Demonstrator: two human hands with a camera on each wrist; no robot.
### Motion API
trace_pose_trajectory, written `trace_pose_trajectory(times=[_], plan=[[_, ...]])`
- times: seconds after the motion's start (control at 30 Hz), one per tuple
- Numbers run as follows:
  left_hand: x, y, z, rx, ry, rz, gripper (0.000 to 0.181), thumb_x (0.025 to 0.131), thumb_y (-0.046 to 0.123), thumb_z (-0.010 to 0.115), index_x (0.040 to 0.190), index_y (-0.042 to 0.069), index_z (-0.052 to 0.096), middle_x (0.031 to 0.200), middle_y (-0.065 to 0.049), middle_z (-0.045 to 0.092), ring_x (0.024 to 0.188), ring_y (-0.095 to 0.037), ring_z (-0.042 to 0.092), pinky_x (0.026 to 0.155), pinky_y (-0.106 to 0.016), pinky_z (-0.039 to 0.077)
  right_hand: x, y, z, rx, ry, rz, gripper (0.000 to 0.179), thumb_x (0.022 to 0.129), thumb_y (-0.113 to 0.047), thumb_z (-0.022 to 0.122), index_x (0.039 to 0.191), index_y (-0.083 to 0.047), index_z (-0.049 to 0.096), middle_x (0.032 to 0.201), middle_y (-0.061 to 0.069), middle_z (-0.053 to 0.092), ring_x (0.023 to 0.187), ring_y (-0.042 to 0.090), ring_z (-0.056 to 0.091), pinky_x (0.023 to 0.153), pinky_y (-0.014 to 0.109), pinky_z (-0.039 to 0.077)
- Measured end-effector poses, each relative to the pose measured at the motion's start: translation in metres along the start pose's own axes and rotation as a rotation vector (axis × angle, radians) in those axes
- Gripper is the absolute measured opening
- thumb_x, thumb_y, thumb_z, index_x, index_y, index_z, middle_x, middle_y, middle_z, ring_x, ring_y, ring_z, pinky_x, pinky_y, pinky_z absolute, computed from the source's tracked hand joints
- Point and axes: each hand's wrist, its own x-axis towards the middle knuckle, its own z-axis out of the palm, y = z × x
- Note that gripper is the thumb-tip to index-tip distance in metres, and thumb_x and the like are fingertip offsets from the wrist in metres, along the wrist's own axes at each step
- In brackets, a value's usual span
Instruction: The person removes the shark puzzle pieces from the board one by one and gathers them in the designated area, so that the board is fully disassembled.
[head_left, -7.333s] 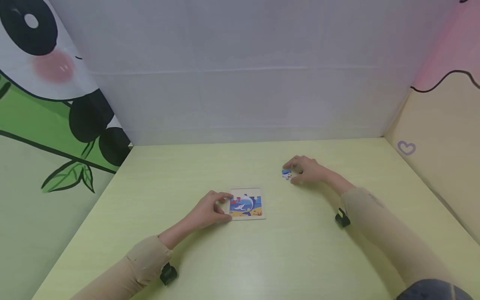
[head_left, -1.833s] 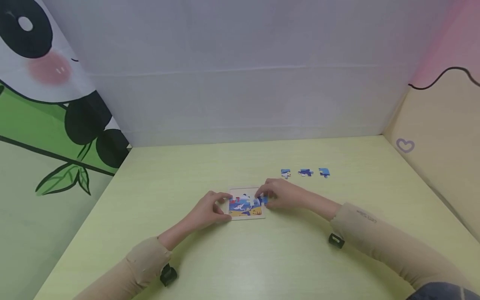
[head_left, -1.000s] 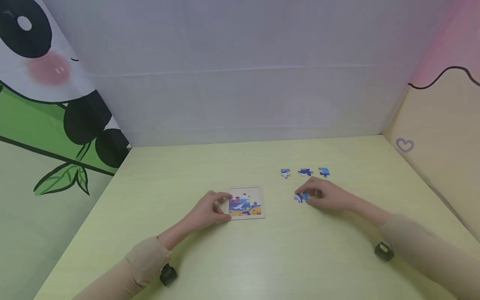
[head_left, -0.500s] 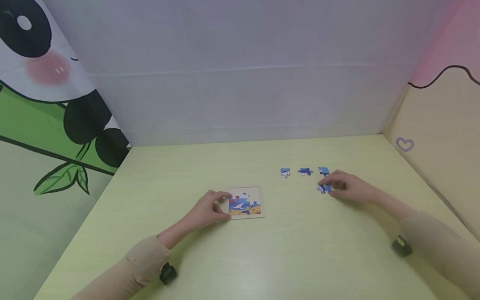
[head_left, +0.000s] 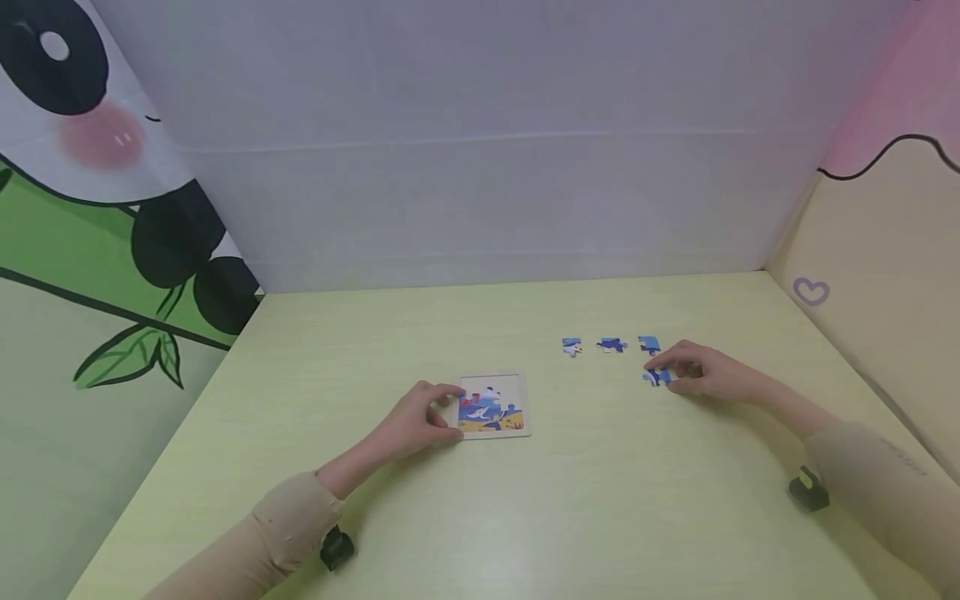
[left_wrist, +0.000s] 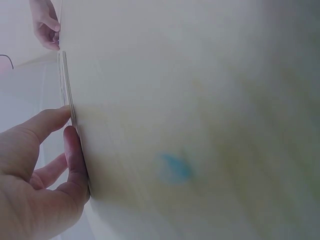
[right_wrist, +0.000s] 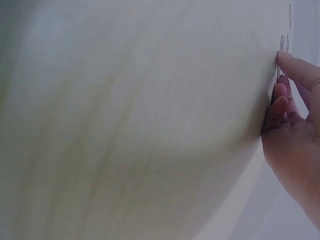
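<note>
A square jigsaw board [head_left: 510,383] with an undersea picture lies mid-table. Its upper part and part of its right side show bare backing. My left hand [head_left: 414,423] holds the board's left edge between thumb and fingers; the left wrist view shows this hand [left_wrist: 25,170] at the board's thin edge. Farther right, my right hand [head_left: 708,372] pinches a blue and white puzzle piece [head_left: 656,377] at the tabletop. Just above it lies a blue puzzle piece [head_left: 648,343]. In the right wrist view, the thumb and fingers of this hand [right_wrist: 295,135] hide most of the held piece.
Two more loose pieces, a white and blue piece [head_left: 572,347] and a dark blue piece [head_left: 612,344], lie in a row on the pale table [head_left: 487,517]. A grey-white backdrop [head_left: 480,208] stands behind the table, with printed panels at both sides.
My right hand has taken a piece from the board's right side and carried it right, below the row's last piece. Loose pieces have grown in number since the earliest frame. My left hand stays put.
</note>
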Motion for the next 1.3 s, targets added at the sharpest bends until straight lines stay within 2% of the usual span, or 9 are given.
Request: trace_pose_trajectory(times=[0.9,1.3], plan=[[0.0002,-0.0027,-0.0003,-0.002,-0.002,-0.002,0.061,0.078,0.016,0.083,0.134,0.017,0.06,0.117,-0.01,0.054,0.079,-0.01,0.06,0.067,-0.022,0.05,-0.0053,0.0021,-0.0012,0.033,-0.021,0.024,0.036,0.091,-0.014,0.069,0.127,-0.019,0.066,0.103,0.001,0.056,0.091,0.01,0.045,0.076,0.022,0.04],[0.0003,-0.0031,0.0,-0.005,0.0,-0.009,0.061,0.078,0.016,0.083,0.134,0.017,0.06,0.117,-0.01,0.054,0.079,-0.011,0.06,0.067,-0.023,0.05,-0.0058,0.0029,-0.0017,0.031,-0.021,0.028,0.036,0.092,-0.013,0.068,0.128,-0.018,0.065,0.115,0.003,0.06,0.094,0.01,0.048,0.08,0.022,0.043]])
